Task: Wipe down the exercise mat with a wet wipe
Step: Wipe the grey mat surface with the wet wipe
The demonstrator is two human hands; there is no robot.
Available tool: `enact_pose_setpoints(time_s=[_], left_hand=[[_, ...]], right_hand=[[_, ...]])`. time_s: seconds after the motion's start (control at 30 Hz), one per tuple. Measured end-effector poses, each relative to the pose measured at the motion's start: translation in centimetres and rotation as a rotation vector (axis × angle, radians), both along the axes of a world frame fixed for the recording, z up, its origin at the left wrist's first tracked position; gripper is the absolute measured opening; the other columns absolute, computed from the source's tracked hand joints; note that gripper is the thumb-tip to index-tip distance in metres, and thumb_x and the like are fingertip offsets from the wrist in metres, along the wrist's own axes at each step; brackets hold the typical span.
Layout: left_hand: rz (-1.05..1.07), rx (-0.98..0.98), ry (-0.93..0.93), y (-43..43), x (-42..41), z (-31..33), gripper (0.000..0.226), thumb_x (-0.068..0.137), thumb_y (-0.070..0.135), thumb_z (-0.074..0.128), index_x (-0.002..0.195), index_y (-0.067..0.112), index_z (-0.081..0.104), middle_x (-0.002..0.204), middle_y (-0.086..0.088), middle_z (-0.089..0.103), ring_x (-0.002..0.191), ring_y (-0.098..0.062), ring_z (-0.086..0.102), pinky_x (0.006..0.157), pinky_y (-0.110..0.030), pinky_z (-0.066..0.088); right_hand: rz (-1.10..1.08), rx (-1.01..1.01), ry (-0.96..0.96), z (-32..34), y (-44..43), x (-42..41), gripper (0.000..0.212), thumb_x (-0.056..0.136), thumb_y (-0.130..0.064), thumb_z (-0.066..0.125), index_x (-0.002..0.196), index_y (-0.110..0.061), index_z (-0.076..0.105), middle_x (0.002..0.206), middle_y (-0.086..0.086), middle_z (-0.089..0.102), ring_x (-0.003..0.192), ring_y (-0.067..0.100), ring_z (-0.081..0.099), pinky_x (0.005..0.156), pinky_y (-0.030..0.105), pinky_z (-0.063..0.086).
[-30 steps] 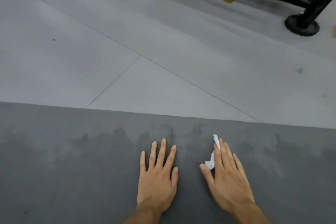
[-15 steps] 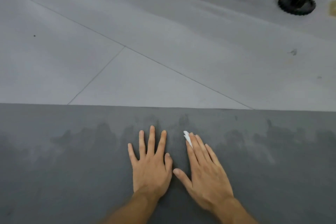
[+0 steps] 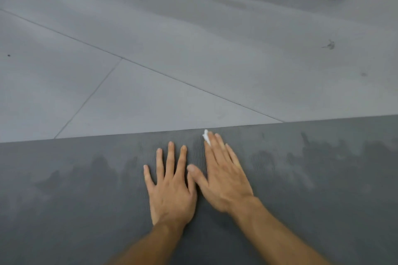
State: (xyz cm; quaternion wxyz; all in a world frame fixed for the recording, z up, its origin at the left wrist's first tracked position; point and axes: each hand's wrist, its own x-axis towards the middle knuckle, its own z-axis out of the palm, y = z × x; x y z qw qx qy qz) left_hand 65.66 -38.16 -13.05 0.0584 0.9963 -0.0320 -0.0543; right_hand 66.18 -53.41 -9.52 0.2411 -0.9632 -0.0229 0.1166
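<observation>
Both hands lie flat on the exercise mat (image 3: pixel 86 211): the left hand (image 3: pixel 171 189) bare, fingers spread; the right hand (image 3: pixel 224 180) presses the wet wipe (image 3: pixel 206 135) (only a white corner shows) near the mat's far edge.

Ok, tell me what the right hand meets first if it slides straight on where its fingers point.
The right hand, pressing the wet wipe, would cross the exercise mat's far edge first, then only bare floor as far as shown.
</observation>
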Motion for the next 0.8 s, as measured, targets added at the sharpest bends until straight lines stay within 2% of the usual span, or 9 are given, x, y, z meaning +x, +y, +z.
enact_pose_setpoints(time_s=[0.17,0.23,0.37,0.47,0.57,0.63,0.7,0.8], left_hand=[[-0.003,0.016,-0.018,-0.1,0.1,-0.3,0.06,0.105,0.051,0.018,0.163,0.037,0.014,0.172,0.005,0.009,0.159,-0.022,0.004,0.124,-0.061,0.013],[-0.002,0.015,-0.022,-0.1,0.2,-0.3,0.06,0.104,0.051,0.019,0.163,0.037,0.015,0.172,0.006,0.01,0.159,-0.022,0.005,0.124,-0.061,0.014],[-0.017,0.029,-0.011,0.0,0.2,-0.4,0.06,0.105,0.053,0.014,0.163,0.037,0.015,0.172,0.008,0.009,0.159,-0.023,0.005,0.124,-0.062,0.013],[-0.049,0.042,-0.004,-0.2,0.1,0.0,0.058,0.107,0.05,0.011,0.163,0.036,0.014,0.172,0.009,0.009,0.159,-0.023,0.005,0.123,-0.064,0.012],[-0.127,0.026,0.019,-0.5,0.3,0.7,0.057,0.106,0.044,0.015,0.163,0.034,0.017,0.171,0.009,0.01,0.159,-0.021,0.006,0.124,-0.062,0.013],[-0.184,0.013,0.046,-0.5,0.5,0.9,0.059,0.105,0.042,0.011,0.163,0.033,0.015,0.171,0.01,0.003,0.159,-0.018,-0.001,0.126,-0.056,0.01],[-0.187,0.005,0.056,-0.6,0.6,1.1,0.06,0.104,0.044,0.006,0.164,0.034,0.008,0.171,0.011,-0.005,0.158,-0.017,-0.008,0.128,-0.052,0.005],[-0.174,-0.005,0.065,-1.1,0.5,1.3,0.061,0.103,0.046,0.003,0.163,0.035,0.001,0.17,0.012,-0.011,0.157,-0.014,-0.014,0.128,-0.049,-0.002]], right_hand=[[0.262,-0.16,-0.094,-0.6,-3.3,-2.5,0.087,0.101,-0.074,0.01,0.164,-0.015,-0.003,0.172,-0.007,-0.013,0.157,0.009,-0.014,0.127,0.039,0.003],[0.197,-0.21,-0.1,-0.6,-5.8,-2.8,0.085,0.102,-0.073,0.012,0.164,-0.018,-0.006,0.172,-0.009,-0.012,0.157,0.009,-0.009,0.126,0.039,0.004],[-0.08,-0.308,-0.023,-0.4,-9.4,-1.9,0.09,0.096,-0.074,-0.008,0.165,-0.017,0.001,0.173,-0.003,-0.002,0.158,0.01,-0.01,0.129,0.04,0.002],[-0.188,-0.231,-0.016,-0.2,-8.2,-1.2,0.094,0.093,-0.077,-0.011,0.163,-0.016,-0.009,0.172,-0.001,-0.008,0.157,0.011,-0.014,0.129,0.038,0.0],[-0.143,-0.102,-0.021,0.1,-4.8,-1.5,0.094,0.091,-0.081,-0.006,0.16,-0.019,-0.021,0.171,-0.004,-0.016,0.155,0.008,-0.022,0.129,0.036,-0.002],[-0.043,-0.053,-0.022,0.2,-3.2,-2.7,0.092,0.093,-0.081,0.0,0.161,-0.021,-0.019,0.171,-0.006,-0.015,0.154,0.006,-0.022,0.129,0.035,-0.001],[0.064,-0.095,-0.038,-0.2,-3.0,-4.3,0.09,0.097,-0.079,0.006,0.163,-0.019,-0.013,0.171,-0.008,-0.016,0.155,0.007,-0.019,0.127,0.035,0.0],[0.085,-0.173,-0.076,-0.7,-4.9,-5.9,0.087,0.1,-0.076,0.011,0.164,-0.019,-0.008,0.172,-0.008,-0.011,0.157,0.008,-0.013,0.126,0.037,0.004]])
